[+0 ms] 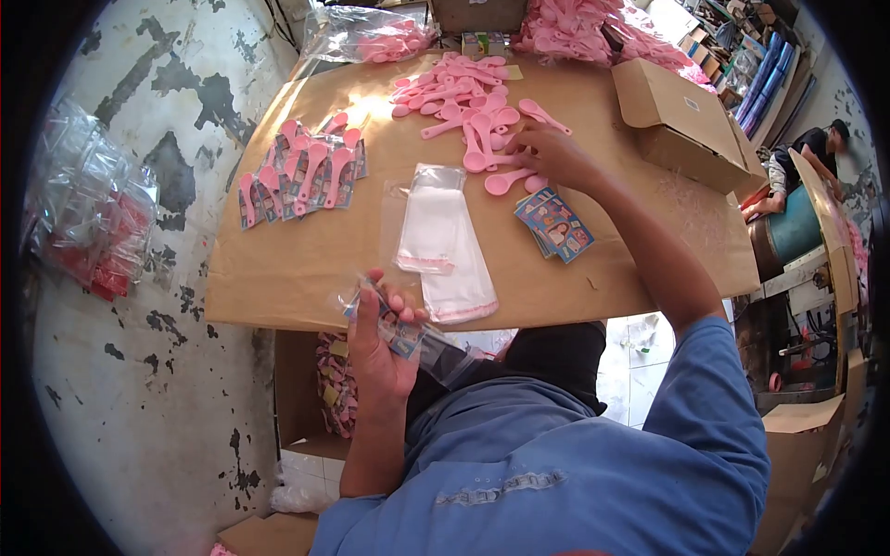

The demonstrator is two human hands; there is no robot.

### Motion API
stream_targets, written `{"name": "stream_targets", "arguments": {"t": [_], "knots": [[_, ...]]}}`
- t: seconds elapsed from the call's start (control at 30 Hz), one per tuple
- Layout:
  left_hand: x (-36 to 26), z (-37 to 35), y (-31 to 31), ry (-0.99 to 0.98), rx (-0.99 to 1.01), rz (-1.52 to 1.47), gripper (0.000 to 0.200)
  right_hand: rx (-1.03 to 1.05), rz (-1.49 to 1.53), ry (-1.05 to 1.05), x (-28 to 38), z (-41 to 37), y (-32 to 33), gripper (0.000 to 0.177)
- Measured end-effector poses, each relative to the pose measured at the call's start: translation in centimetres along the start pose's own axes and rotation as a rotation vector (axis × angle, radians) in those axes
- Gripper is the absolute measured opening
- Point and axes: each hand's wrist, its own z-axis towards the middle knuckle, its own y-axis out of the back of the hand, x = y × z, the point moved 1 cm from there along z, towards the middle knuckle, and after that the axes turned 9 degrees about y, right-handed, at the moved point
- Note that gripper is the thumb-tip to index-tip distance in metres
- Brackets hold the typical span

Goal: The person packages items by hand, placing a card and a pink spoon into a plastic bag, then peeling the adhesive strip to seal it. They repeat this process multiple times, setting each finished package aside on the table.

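My left hand (378, 329) is closed around a clear plastic bag (450, 361) with a small blue printed card (399, 335) inside, near the table's front edge. Over at the pink spoon pile (454, 88), my right hand (549, 156) has its fingers bent down onto a pink plastic spoon (498, 160), the fingertips partly hidden. Another pink spoon (505, 182) lies just below that hand. A small stack of blue printed cards (556, 225) rests near my right wrist. Flat clear bags (445, 241) lie at the table's middle.
Cards with pink spoons on them (301, 171) spread across the table's left side. An opened cardboard box (681, 120) stands at right. Bagged pink spoons (394, 42) sit at the back. Packs hang on the left wall. Another person (807, 162) sits far right.
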Motion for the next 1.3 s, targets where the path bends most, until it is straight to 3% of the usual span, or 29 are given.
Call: {"name": "stream_targets", "arguments": {"t": [0.2,0.33,0.43,0.53,0.67,0.73,0.83,1.03,1.3], "knots": [[-0.8,1.5,-0.6,-0.18,-0.033,0.069,0.039,0.09,0.007,-0.248,1.5,0.0,2.4,0.015],[-1.6,4.5,-2.4,-0.365,-0.09,0.026,0.039,-0.17,-0.287,-0.171,0.7,-1.8,3.8,0.015],[-2.3,6.5,-3.7,-0.456,-0.088,-0.058,0.038,-0.245,-0.497,-0.264,3.1,-2.9,6.1,0.017],[-2.8,7.8,-4.1,-0.486,-0.034,-0.134,0.038,-0.278,-0.189,-0.367,7.2,-4.4,7.8,0.018],[-2.8,8.5,-3.7,-0.473,0.043,-0.204,0.041,-0.138,0.686,-0.526,13.0,-8.1,6.1,0.021],[-2.5,8.6,-3.7,-0.458,0.059,-0.191,0.042,-0.109,0.941,-0.596,16.6,-8.8,4.7,0.02],[-1.3,8.6,-3.9,-0.388,0.079,-0.12,0.044,-0.116,1.037,-0.618,19.7,-8.3,2.9,0.02],[1.4,8.6,-4.3,-0.203,0.107,-0.035,0.05,-0.329,1.233,-0.508,20.6,-7.0,0.2,0.027],[4.3,8.1,-5.5,0.058,0.17,-0.098,0.049,-0.574,1.035,-0.471,21.0,-7.0,-3.1,0.03]]}}
